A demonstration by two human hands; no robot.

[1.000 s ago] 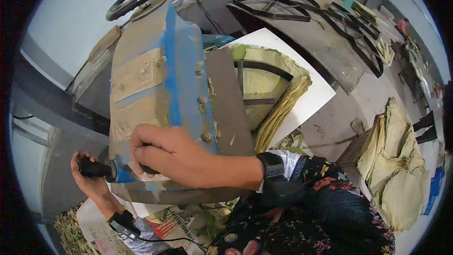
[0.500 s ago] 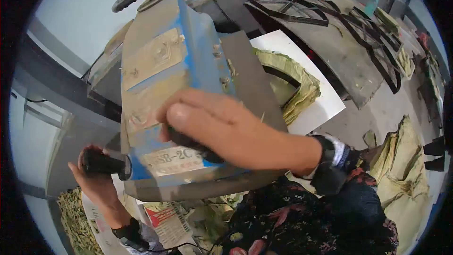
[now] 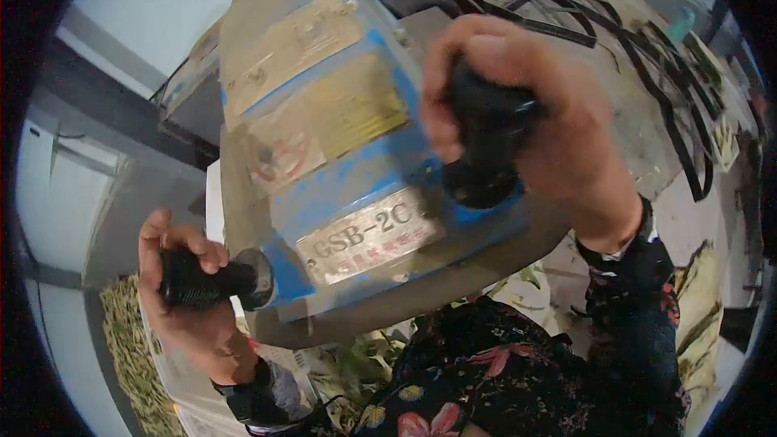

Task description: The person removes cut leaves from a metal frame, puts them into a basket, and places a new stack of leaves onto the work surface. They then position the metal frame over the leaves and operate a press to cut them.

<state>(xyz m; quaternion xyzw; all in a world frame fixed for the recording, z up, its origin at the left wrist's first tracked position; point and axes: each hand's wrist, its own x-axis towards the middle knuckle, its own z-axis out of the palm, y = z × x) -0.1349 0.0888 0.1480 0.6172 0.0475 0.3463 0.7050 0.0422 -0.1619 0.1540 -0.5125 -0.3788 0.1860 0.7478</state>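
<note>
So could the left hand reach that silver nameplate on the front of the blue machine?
Probably yes. The left hand grips the ribbed black handle on the side of the blue metal machine, and the silver nameplate sits close by on the front with nothing covering it. The hand would have to let go first.

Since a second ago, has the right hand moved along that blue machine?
Yes. The right hand, gripping a black handle, has swung from beside the nameplate up toward the blue machine's right edge.

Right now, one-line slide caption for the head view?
Both hands grip black handles on a blue machine labelled GSB-2C: left hand low at its side, right hand on the front.
</note>
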